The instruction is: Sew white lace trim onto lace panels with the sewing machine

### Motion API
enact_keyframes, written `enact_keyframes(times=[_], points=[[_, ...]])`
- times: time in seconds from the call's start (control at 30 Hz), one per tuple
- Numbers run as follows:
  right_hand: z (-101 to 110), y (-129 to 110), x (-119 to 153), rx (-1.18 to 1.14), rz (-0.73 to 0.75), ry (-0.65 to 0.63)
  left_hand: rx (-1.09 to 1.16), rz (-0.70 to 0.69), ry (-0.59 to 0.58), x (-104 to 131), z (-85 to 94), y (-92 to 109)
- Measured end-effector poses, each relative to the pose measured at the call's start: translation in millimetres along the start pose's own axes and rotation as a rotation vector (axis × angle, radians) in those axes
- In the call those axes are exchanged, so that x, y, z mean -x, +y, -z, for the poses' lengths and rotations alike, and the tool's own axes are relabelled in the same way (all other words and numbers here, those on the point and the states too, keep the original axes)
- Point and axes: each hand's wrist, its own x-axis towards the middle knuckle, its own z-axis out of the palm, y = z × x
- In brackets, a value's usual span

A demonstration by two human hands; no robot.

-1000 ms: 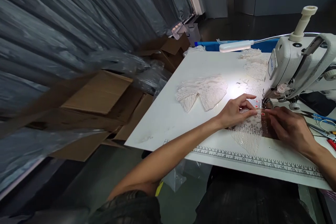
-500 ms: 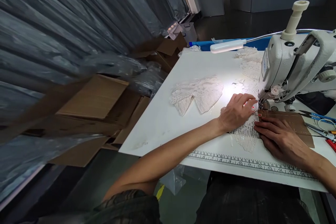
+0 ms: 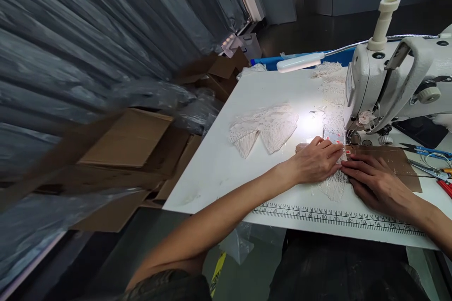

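Note:
Lace fabric (image 3: pixel 334 187) lies under the sewing machine (image 3: pixel 367 80), its pointed end toward me. My left hand (image 3: pixel 318 162) rests on the lace just left of the needle area, fingers extended and pressed down. To its right my right hand (image 3: pixel 379 183) lies flat, fingertips at the lace edge and palm over a brown sheet (image 3: pixel 399 160). The fingertips of both hands nearly meet. Small red marks show on a clear strip (image 3: pixel 331 137) beside the presser foot. The needle itself is too small to make out.
Another lace piece (image 3: pixel 264 129) lies left on the white table (image 3: pixel 212 169). Blue-handled scissors (image 3: pixel 429 151) and red-handled snips (image 3: pixel 443 186) lie at right. A printed ruler (image 3: pixel 328 218) runs along the front edge. A lamp (image 3: pixel 300 62) hangs above; cardboard boxes (image 3: pixel 127 138) stand left.
My left hand has slid toward me and its fingers have lowered onto the lace, uncovering more of the red-marked strip. My right hand stays nearly in place. The view has shifted slightly.

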Motion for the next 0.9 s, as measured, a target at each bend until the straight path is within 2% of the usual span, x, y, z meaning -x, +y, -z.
enact_keyframes(times=[0.23,0.4,0.57,0.67,0.9], points=[[1.2,-2.1,0.9,-0.029,-0.025,-0.005,-0.023,0.01,0.014,6.8,-2.9,6.1],[14.3,19.8,-7.1,-0.191,-0.042,0.023,-0.065,0.026,-0.035,0.4,2.1,6.4],[17.5,37.7,-13.2,0.0,0.026,0.036,-0.035,0.059,-0.114,-7.5,3.3,1.9],[12.6,35.9,-10.4,0.052,0.073,0.052,-0.001,0.07,-0.102,-6.7,0.4,-0.2],[9.7,24.8,-5.2,-0.05,0.068,0.045,0.073,0.086,-0.144,-1.8,0.2,-1.1]])
